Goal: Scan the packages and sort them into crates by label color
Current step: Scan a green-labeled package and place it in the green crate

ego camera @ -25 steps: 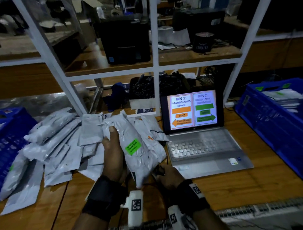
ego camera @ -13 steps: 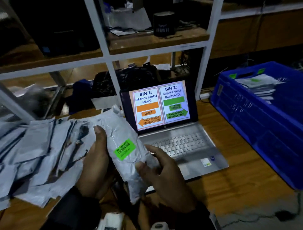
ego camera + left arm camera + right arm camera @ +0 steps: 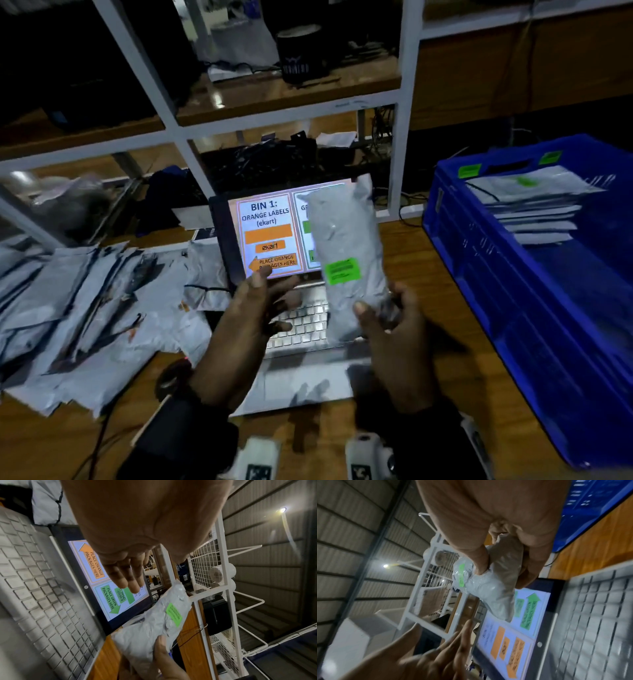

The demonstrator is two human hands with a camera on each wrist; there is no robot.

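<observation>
A grey package (image 3: 346,246) (image 3: 150,626) (image 3: 484,588) with a green label (image 3: 342,270) (image 3: 174,613) stands upright over the laptop (image 3: 301,329), held at its lower end by my right hand (image 3: 387,318) (image 3: 501,555). My left hand (image 3: 260,305) (image 3: 126,577) hovers just left of it with fingers spread, holding nothing. The laptop screen (image 3: 267,236) shows "BIN 1: orange labels" and a green panel, partly hidden by the package. A blue crate (image 3: 513,274) at the right holds several grey packages (image 3: 534,202) with green labels.
A heap of grey packages (image 3: 85,308) covers the wooden table (image 3: 438,281) at the left. A white shelf frame (image 3: 400,137) rises behind the laptop, with dark boxes and cables on its shelves. A cable (image 3: 99,442) runs across the table near the front left.
The package has passed from my left hand to my right and moved rightward, toward the blue crate. My left hand has let go and opened. The view has swung to the right.
</observation>
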